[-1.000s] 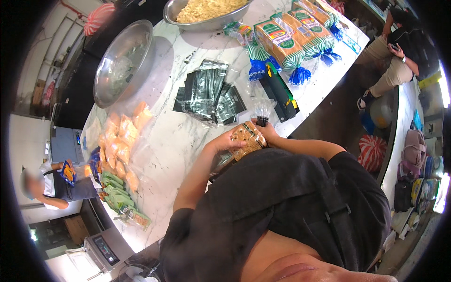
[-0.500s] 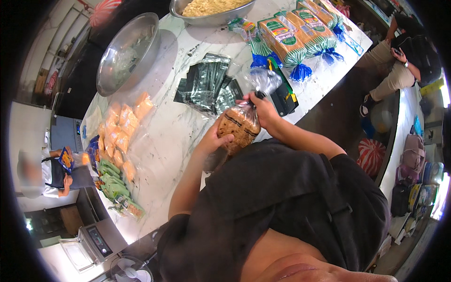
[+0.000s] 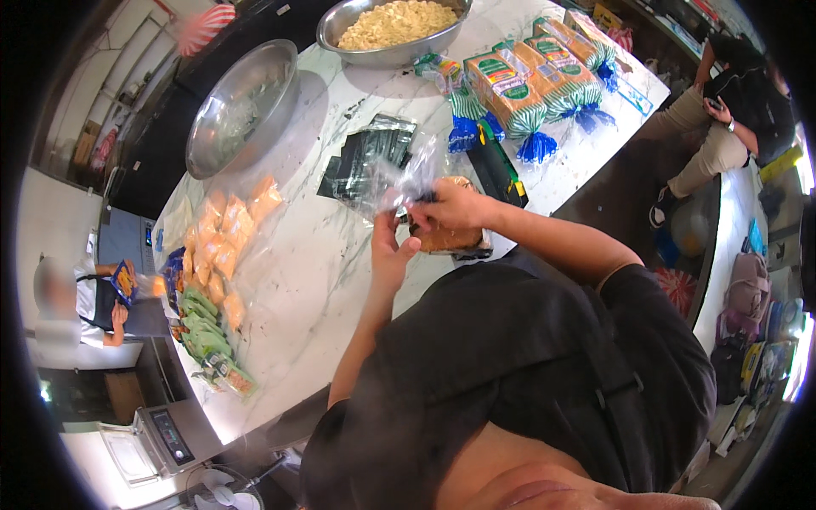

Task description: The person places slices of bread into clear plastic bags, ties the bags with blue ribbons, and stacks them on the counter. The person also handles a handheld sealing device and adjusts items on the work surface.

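A clear plastic bag of brown sliced bread (image 3: 444, 240) lies on its side at the table's near edge, in front of my body. My right hand (image 3: 457, 209) is closed around the bag's gathered neck, where something black shows between the fingers. At the loose, crumpled plastic end (image 3: 408, 178), the fingers of my left hand (image 3: 393, 248) are bent against the neck; its thumb stands a little apart. Just beyond my hands lie flat black packets (image 3: 374, 157) under clear plastic. To their right rests a long black-and-green tool with yellow parts (image 3: 497, 166).
Bagged loaves (image 3: 518, 81) with blue-tied ends stand at the far right. A metal basin of yellow pieces (image 3: 395, 25) and another metal basin (image 3: 242, 110) are at the back. Orange packets (image 3: 225, 225) and green packets (image 3: 204, 327) lie left. Two people are nearby.
The bread bag has turned, its neck now pointing left. My left hand has shifted from the loaf to the neck; my right hand has moved slightly nearer and left, still gripping the neck.
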`<state>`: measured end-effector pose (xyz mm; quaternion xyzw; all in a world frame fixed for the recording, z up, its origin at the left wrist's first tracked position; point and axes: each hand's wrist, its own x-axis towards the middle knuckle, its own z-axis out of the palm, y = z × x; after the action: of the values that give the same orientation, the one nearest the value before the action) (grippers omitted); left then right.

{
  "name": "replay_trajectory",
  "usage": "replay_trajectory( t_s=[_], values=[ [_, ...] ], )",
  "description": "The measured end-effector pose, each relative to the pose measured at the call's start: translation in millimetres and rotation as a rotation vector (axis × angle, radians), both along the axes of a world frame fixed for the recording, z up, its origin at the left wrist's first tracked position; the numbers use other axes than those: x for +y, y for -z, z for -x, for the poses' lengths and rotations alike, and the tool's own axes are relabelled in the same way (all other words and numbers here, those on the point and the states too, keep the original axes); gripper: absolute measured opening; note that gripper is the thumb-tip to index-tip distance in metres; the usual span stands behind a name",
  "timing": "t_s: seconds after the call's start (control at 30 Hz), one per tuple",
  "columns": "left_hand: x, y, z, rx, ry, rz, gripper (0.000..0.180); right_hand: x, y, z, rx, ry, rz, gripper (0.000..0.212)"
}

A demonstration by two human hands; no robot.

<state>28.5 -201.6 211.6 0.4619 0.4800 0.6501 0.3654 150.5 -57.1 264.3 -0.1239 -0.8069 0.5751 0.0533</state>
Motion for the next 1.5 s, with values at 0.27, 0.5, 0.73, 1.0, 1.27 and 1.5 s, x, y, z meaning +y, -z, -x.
replay_trajectory(
  t_s=[0.27, 0.5, 0.73, 1.0, 1.27, 1.5],
  values=[
    [21, -84, -18, -0.026, 0.095, 0.012, 0.023, -12, 26, -4, 0.391, -0.155, -0.228, 0.031],
    [28, -90, -51, -0.440, -0.017, -0.235, 0.034, 8, 18, -20, 0.458, -0.226, -0.580, 0.027],
    [24, -101, -45, -0.332, -0.254, -0.175, 0.033, 1, 26, -1, 0.417, -0.263, -0.617, 0.035],
    [0, -120, -57, 1.458, -0.472, -0.344, 0.031, 17, 25, -7, 0.435, -0.252, -0.609, 0.035],
    [11, -128, -65, 1.503, -0.231, -0.276, 0.021, 23, 25, -26, 0.474, -0.222, -0.444, 0.035],
    [-2, -119, 2, 0.669, -0.786, -0.300, 0.029, 41, -20, -68, 0.552, 0.102, -0.114, 0.043]
  ],
)
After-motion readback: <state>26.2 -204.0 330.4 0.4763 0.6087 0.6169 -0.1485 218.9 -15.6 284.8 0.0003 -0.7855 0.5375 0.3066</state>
